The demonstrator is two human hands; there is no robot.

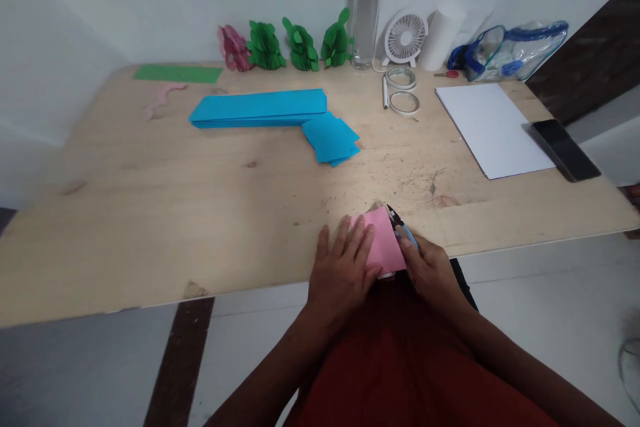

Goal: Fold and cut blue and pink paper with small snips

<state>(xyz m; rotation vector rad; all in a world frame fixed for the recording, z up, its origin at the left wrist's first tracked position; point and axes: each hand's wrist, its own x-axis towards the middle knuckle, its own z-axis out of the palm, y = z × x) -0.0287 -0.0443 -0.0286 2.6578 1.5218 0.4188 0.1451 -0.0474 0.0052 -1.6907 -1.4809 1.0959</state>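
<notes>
A pink square of paper (383, 240) lies at the table's front edge, close to my body. My left hand (343, 267) rests flat on its left side, fingers stretched out and slightly apart. Along the paper's right edge, my right hand (429, 267) grips a blue-and-black craft knife (406, 230), its dark tip pointing up and to the left, away from me. My right fingers cover part of the knife's handle. Something pale shows under the lower edge of the pink paper.
Blue paper strips (260, 107) and blue squares (330, 139) lie mid-table. Behind stand green paper shapes (303, 47), a glass bottle (366, 20) and a small fan (405, 38). Tape rolls (404, 102), white sheets (493, 127) and a phone (564, 149) are on the right.
</notes>
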